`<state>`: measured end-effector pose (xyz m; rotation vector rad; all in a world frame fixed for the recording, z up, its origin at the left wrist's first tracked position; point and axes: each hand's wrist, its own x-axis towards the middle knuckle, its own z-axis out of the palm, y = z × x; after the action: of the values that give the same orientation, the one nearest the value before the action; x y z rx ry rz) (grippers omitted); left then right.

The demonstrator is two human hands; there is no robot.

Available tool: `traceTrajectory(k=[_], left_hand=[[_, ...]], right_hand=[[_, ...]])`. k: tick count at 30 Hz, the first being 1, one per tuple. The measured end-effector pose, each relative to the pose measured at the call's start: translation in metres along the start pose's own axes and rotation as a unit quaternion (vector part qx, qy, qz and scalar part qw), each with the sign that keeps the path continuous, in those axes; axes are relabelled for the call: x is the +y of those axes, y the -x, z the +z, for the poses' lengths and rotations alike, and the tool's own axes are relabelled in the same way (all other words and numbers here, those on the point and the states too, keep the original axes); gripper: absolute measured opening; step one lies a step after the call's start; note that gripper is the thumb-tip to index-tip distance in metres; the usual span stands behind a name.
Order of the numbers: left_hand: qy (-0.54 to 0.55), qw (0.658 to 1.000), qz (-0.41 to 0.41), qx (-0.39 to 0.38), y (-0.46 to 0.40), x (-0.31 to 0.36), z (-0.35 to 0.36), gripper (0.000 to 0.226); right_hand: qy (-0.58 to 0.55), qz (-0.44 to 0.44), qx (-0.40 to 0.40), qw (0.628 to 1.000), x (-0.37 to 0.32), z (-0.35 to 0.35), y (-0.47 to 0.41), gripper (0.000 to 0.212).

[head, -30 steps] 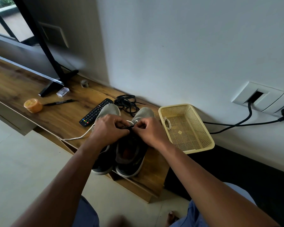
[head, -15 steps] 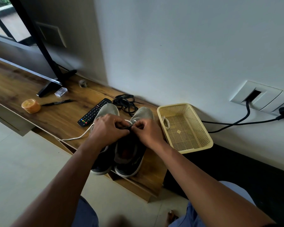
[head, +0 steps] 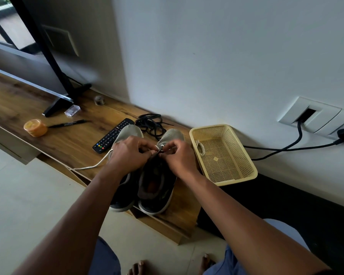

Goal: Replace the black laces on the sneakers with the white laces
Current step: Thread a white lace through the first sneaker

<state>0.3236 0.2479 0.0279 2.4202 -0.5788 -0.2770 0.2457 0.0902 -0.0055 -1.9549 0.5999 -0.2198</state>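
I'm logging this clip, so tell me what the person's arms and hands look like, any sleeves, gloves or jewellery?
Both forearms are bare, with no sleeves in view. The left hand and right hand show no gloves, rings or watch.

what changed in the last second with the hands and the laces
Very little. Both hands stay over the right-side sneaker, pinching lace at its front eyelets; the fingers only shifted slightly. The loose white lace still trails left, the black laces lie behind the shoes, and the basket is unmoved.
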Motion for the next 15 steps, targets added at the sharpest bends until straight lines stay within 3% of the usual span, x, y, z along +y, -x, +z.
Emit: traceTrajectory(k=[3,8,11,15], left_hand=[[-0.003,1.000,0.001,0.004,-0.002,0.001,0.002,0.011],[-0.029,0.999,-0.001,0.023,-0.001,0.011,0.004,0.011],[-0.042,0.998,0.001,0.035,0.000,0.012,0.007,0.022],[0.027,0.994,-0.034,0.098,-0.001,0.010,-0.001,0.008]], right_hand=[[-0.024,0.020,0.015,0.999,0.000,0.000,-0.001,0.034],[-0.004,-0.007,-0.055,0.998,-0.009,-0.001,0.000,0.017],[0.059,-0.007,-0.082,0.995,-0.016,-0.005,0.003,0.027],[0.119,-0.020,-0.075,0.990,-0.015,-0.006,0.006,0.031]])
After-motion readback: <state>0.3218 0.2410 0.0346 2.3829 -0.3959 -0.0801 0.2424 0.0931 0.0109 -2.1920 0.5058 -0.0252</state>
